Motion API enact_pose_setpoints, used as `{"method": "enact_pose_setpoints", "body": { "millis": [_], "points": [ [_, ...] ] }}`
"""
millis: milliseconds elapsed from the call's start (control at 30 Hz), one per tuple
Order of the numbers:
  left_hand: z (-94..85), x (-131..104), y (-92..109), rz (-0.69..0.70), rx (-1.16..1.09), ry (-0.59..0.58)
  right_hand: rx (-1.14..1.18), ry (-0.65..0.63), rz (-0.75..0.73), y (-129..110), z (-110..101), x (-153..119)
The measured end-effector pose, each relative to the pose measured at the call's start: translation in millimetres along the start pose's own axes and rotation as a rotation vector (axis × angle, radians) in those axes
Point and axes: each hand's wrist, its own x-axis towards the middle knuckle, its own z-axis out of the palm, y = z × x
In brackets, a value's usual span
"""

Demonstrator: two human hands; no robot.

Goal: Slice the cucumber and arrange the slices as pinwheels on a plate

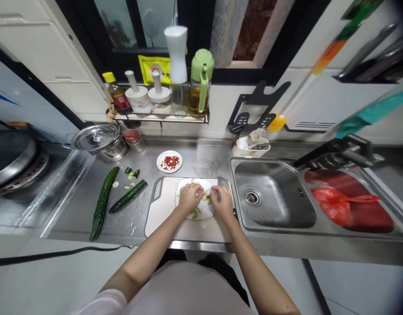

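Observation:
A white plate (206,213) with thin cucumber slices (195,213) lies on the cutting board (162,218). My left hand (190,196) is over the plate, thumb and fingers pinched together; what they hold is too small to make out. Facing it at the plate's right edge, my right hand (222,200) is also closed in a pinch, its contents unclear. Several slices show between the two sets of fingertips. A knife (223,181) rests on the board's right side, partly hidden beneath my right hand.
Left of the board lie a whole cucumber (104,203), a cut cucumber (128,197) and small pieces (132,173). Behind it is a small plate (161,166) of red bits. A sink (276,205) adjoins on the right; a lidded pot (112,151) stands back left.

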Motion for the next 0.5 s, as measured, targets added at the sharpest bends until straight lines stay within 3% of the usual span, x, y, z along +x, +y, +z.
{"method": "enact_pose_setpoints", "body": {
  "millis": [300, 500],
  "points": [
    [-26.0, -33, -47, -0.051, -0.174, 0.107, 0.05, -0.016, -0.067, -32, -16, -28],
    [-49.1, -23, -88, -0.151, -0.222, 0.25, 0.069, -0.024, -0.034, -29, -17, -38]
  ]
}}
